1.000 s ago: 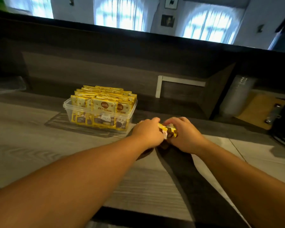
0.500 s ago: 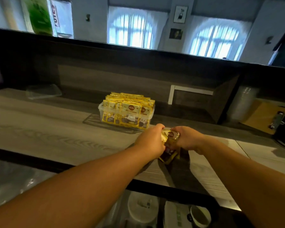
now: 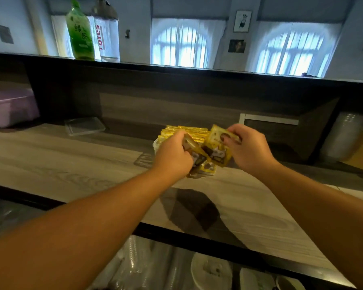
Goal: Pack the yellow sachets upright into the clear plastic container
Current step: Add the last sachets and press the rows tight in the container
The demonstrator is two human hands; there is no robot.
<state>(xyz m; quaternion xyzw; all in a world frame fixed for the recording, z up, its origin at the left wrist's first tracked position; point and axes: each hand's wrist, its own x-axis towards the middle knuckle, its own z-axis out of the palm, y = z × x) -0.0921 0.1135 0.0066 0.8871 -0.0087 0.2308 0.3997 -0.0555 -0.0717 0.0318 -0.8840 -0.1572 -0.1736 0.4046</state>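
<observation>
- The left hand (image 3: 173, 154) and the right hand (image 3: 248, 148) hold a few yellow sachets (image 3: 215, 150) between closed fingers, just above the clear plastic container (image 3: 155, 144) on the worktop (image 3: 61, 164).
- The container looks nearly full, so a sachet pushed in by force may bend or tip its neighbours.
- A loose grip could drop one.

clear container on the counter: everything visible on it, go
The clear plastic container sits on the wooden counter, mostly hidden behind both hands. Only its left rim and wall show, thin and see-through. Yellow sachets stand upright in rows inside, tops above the rim. No lid on it. Whether either hand touches it cannot be told.
</observation>
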